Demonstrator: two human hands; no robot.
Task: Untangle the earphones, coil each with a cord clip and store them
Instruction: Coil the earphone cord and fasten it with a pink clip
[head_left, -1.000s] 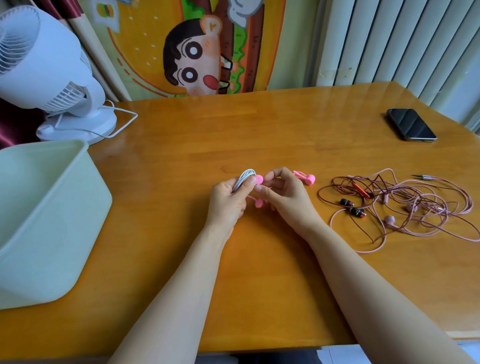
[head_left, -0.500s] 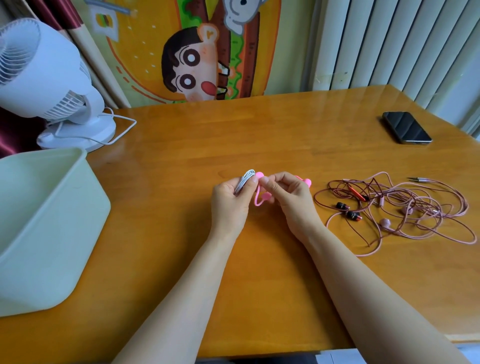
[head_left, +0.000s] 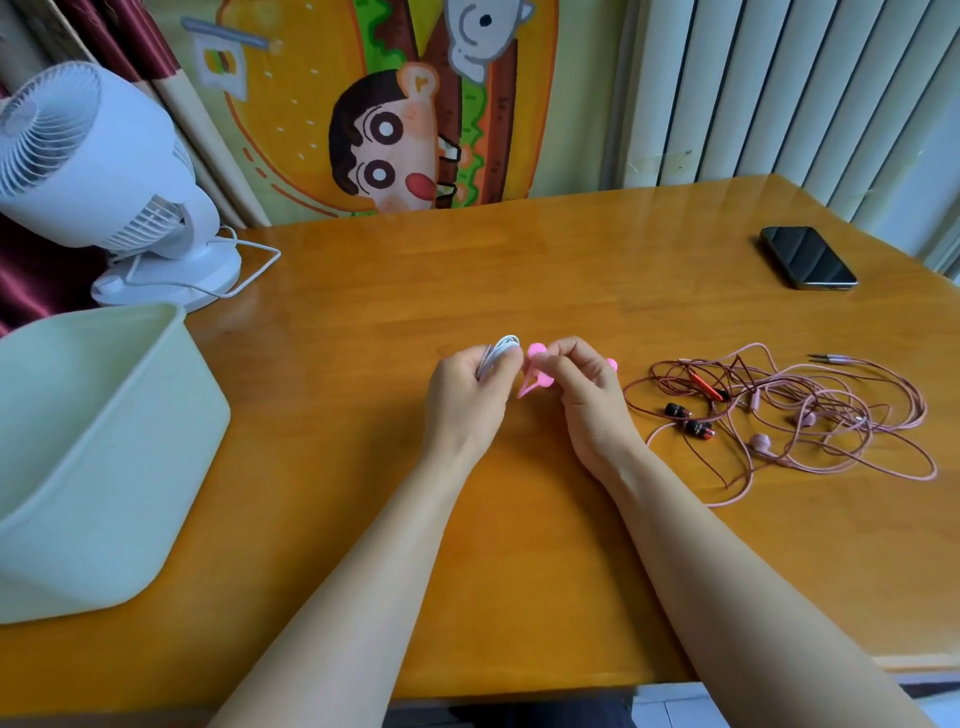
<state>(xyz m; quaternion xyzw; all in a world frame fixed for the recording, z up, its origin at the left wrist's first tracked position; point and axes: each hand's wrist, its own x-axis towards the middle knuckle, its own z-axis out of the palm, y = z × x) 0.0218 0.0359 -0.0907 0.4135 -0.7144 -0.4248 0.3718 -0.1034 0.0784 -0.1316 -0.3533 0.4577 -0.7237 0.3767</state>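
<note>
My left hand (head_left: 467, 400) grips a coiled bundle of white earphones (head_left: 500, 351) above the middle of the table. My right hand (head_left: 587, 400) pinches a pink cord clip (head_left: 535, 371) right beside the white coil; the clip's strap hangs in a loop below my fingertips. A second pink clip (head_left: 612, 363) peeks out behind my right hand. To the right lies a tangle of pink and dark red earphones (head_left: 789, 415) with black-and-red buds and two jack plugs (head_left: 831, 358).
A pale green storage bin (head_left: 93, 457) stands open at the left. Behind it is a white desk fan (head_left: 104, 176) with its cord on the wooden table (head_left: 467, 270). A black phone (head_left: 808, 257) lies at the far right.
The pink clip has been lifted off the table and its strap opened into a loop beside the white coil. My hands stayed close together; the camera tilted slightly.
</note>
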